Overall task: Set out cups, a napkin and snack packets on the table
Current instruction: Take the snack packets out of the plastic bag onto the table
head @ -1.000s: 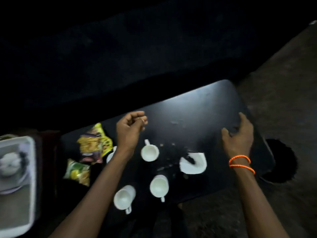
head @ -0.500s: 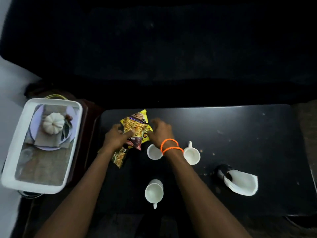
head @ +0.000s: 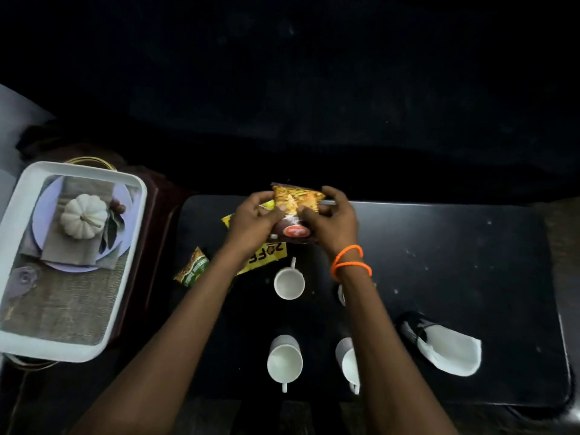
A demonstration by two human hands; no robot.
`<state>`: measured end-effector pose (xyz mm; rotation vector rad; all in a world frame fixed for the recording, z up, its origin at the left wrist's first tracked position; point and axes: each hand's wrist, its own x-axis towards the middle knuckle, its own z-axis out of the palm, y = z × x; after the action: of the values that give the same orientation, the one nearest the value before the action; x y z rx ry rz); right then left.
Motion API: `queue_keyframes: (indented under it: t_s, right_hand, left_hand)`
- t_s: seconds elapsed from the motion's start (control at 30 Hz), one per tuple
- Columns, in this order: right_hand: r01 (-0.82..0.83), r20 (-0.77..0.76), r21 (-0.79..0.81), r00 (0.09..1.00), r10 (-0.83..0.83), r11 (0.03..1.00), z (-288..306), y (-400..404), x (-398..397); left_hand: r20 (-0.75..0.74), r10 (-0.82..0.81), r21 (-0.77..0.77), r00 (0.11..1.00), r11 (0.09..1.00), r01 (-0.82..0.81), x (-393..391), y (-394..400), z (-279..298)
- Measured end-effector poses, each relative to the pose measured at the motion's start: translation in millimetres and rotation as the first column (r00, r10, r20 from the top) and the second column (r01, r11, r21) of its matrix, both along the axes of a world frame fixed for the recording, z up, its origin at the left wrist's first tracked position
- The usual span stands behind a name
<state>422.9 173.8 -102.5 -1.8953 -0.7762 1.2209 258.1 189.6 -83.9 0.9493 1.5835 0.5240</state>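
Both hands hold one orange and dark snack packet above the far left part of the black table. My left hand grips its left edge and my right hand its right edge. Under them lies a yellow packet, and a green packet lies further left. White cups stand on the table: one in the middle, one near the front, one beside it partly behind my right forearm. Another cup is mostly hidden. A white napkin lies at the right.
A white tray with a printed picture of a pumpkin on a plate sits on a dark stand to the left of the table. A dark sofa runs along the far side. Crumbs speckle the table's right half.
My view swung left. Both hands went to the snack packets at the table's left, took hold of one and lifted it off the pile toward the far edge.
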Motion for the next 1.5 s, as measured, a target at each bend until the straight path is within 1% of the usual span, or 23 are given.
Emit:
queue_keyframes:
  t_s: [0.03, 0.1, 0.17, 0.2, 0.23, 0.33, 0.4, 0.43, 0.47, 0.57, 0.73, 0.8, 0.87, 0.9, 0.97, 1.03, 1.07, 1.1, 1.17, 1.2, 1.23, 1.37, 1.5]
  right_hand:
    - [-0.027, 0.048, -0.016, 0.998, 0.027, 1.000, -0.7, 0.9, 15.5]
    - [-0.148, 0.208, -0.108, 0.964, 0.168, 0.983, -5.1, 0.1, 40.5]
    - [-0.276, 0.354, -0.228, 0.870, 0.344, 0.934, -12.9, -4.4, 55.5]
    - [-0.315, 0.393, -0.250, 0.831, 0.393, 0.916, -17.2, -7.3, 59.4]
    - [-0.337, 0.408, -0.238, 0.817, 0.408, 0.911, -20.8, -10.4, 61.2]
    - [-0.400, 0.403, -0.193, 0.800, 0.444, 0.896, -32.2, -17.9, 60.3]
    - [-0.433, 0.405, -0.235, 0.770, 0.493, 0.870, -37.9, -21.0, 56.1]
    - [-0.425, 0.401, -0.247, 0.774, 0.491, 0.871, -39.3, -22.0, 53.9]
    - [-0.408, 0.399, -0.249, 0.783, 0.477, 0.878, -40.2, -22.8, 52.2]
    - [-0.361, 0.428, -0.242, 0.793, 0.433, 0.900, -43.2, -24.0, 49.4]
    - [-0.307, 0.444, -0.250, 0.807, 0.390, 0.918, -38.5, -23.2, 44.3]
    - [-0.322, 0.468, -0.296, 0.772, 0.430, 0.899, -32.7, -19.9, 43.4]
    - [-0.323, 0.524, -0.366, 0.703, 0.480, 0.873, -24.7, -15.6, 41.8]
    - [-0.316, 0.560, -0.362, 0.678, 0.475, 0.877, -20.7, -13.6, 39.6]
    - [-0.334, 0.585, -0.230, 0.703, 0.404, 0.914, -14.2, -9.8, 29.5]
    - [-0.407, 0.523, -0.102, 0.754, 0.397, 0.908, -8.1, -5.2, 10.0]
    - [-0.463, 0.480, -0.097, 0.754, 0.449, 0.881, -6.0, -2.9, -2.4]
    - [-0.521, 0.445, -0.122, 0.732, 0.516, 0.845, -5.5, -0.6, -16.2]
    - [-0.606, 0.429, -0.207, 0.650, 0.628, 0.768, -7.7, 3.0, -42.8]
    - [-0.617, 0.440, -0.242, 0.618, 0.652, 0.748, -10.2, 3.6, -54.8]
    - [-0.610, 0.446, -0.264, 0.609, 0.655, 0.747, -13.0, 3.6, -65.0]
    - [-0.554, 0.446, -0.319, 0.628, 0.637, 0.769, -20.0, 0.8, -92.1]
    - [-0.562, 0.398, -0.323, 0.650, 0.648, 0.762, -21.3, 2.4, -97.6]
  left_hand:
    - [-0.025, -0.062, 0.002, 0.998, 0.998, 0.062, 14.8, 4.1, -0.8]
    - [-0.123, -0.216, -0.007, 0.968, 0.976, 0.217, 38.4, 7.3, -8.4]
    - [-0.344, -0.381, 0.014, 0.858, 0.912, 0.411, 52.0, 7.2, -19.3]
    - [-0.430, -0.415, 0.033, 0.802, 0.880, 0.474, 56.3, 7.8, -23.2]
    - [-0.472, -0.426, 0.055, 0.772, 0.860, 0.508, 59.6, 9.7, -25.7]
    - [-0.474, -0.498, 0.075, 0.726, 0.799, 0.597, 68.0, 16.7, -36.6]
    - [-0.463, -0.597, 0.014, 0.655, 0.735, 0.678, 73.5, 15.0, -42.2]
    - [-0.469, -0.625, -0.008, 0.624, 0.709, 0.705, 75.9, 12.2, -43.8]
    - [-0.477, -0.630, -0.004, 0.613, 0.699, 0.715, 77.4, 9.5, -45.5]
    - [-0.479, -0.589, 0.056, 0.651, 0.720, 0.692, 78.3, 2.4, -49.6]
    - [-0.514, -0.562, 0.046, 0.648, 0.736, 0.675, 80.4, -4.9, -51.8]
    - [-0.491, -0.580, 0.045, 0.650, 0.728, 0.684, 77.0, -1.9, -47.8]
    - [-0.494, -0.557, 0.063, 0.668, 0.743, 0.666, 66.6, 1.8, -41.7]
    - [-0.504, -0.496, 0.093, 0.707, 0.783, 0.615, 58.1, 2.5, -38.9]
    - [-0.560, -0.290, 0.178, 0.776, 0.873, 0.454, 32.9, 1.7, -34.9]
    - [-0.670, -0.113, 0.208, 0.734, 0.920, 0.332, 0.7, -3.4, -34.6]
    - [-0.692, -0.094, 0.185, 0.716, 0.935, 0.302, -15.1, -7.5, -36.5]
    - [-0.673, -0.127, 0.138, 0.729, 0.946, 0.292, -28.6, -11.7, -39.0]
    - [-0.563, -0.304, 0.012, 0.769, 0.927, 0.375, -48.5, -19.9, -43.9]
    - [-0.532, -0.391, -0.023, 0.751, 0.893, 0.449, -54.9, -23.1, -46.5]
    - [-0.531, -0.449, -0.032, 0.719, 0.858, 0.512, -59.8, -24.6, -49.1]
    - [-0.566, -0.525, -0.003, 0.635, 0.772, 0.636, -70.2, -12.5, -52.8]
    - [-0.601, -0.584, -0.074, 0.545, 0.720, 0.690, -74.9, 7.1, -45.4]
